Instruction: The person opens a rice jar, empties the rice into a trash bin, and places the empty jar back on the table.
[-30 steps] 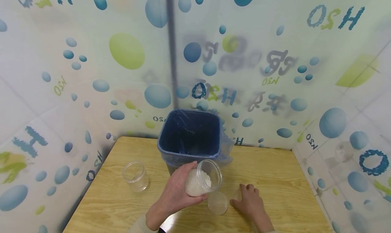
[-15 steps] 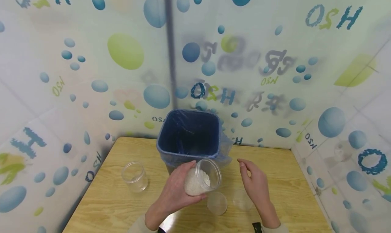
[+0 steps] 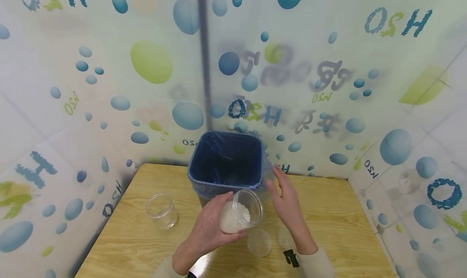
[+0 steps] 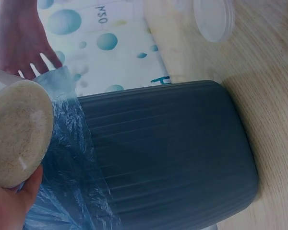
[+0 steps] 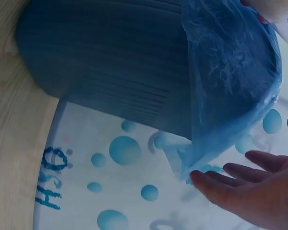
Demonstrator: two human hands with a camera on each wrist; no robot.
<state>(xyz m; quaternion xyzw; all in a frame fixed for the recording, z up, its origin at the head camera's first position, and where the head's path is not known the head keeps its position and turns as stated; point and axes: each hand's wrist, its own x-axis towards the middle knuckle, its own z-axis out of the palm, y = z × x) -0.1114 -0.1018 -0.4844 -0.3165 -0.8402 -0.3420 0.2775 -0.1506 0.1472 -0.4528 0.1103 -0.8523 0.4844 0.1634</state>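
Observation:
My left hand [image 3: 208, 225] grips a clear jar of white rice [image 3: 231, 219], tilted with its mouth to the right, in front of a blue bin [image 3: 226, 184]. The left wrist view shows the rice through the jar's round base [image 4: 20, 134]. My right hand [image 3: 289, 205] is raised at the bin's right side with its fingers extended. In the right wrist view, the right hand [image 5: 252, 189] has its fingertips right at the loose corner of the blue plastic bag [image 5: 221, 96] lining the bin.
An upright clear jar [image 3: 162, 213] stands on the wooden table [image 3: 120, 245] at the left. One clear lid [image 3: 259, 243] lies in front of the bin, with another lid [image 3: 285, 237] partly behind the right forearm. Patterned curtains [image 3: 310, 67] enclose the table.
My right hand has left the lid on the table, risen, and moved forward and left to the bin's bag edge, its fingers extending. The left hand and rice jar stay nearly still.

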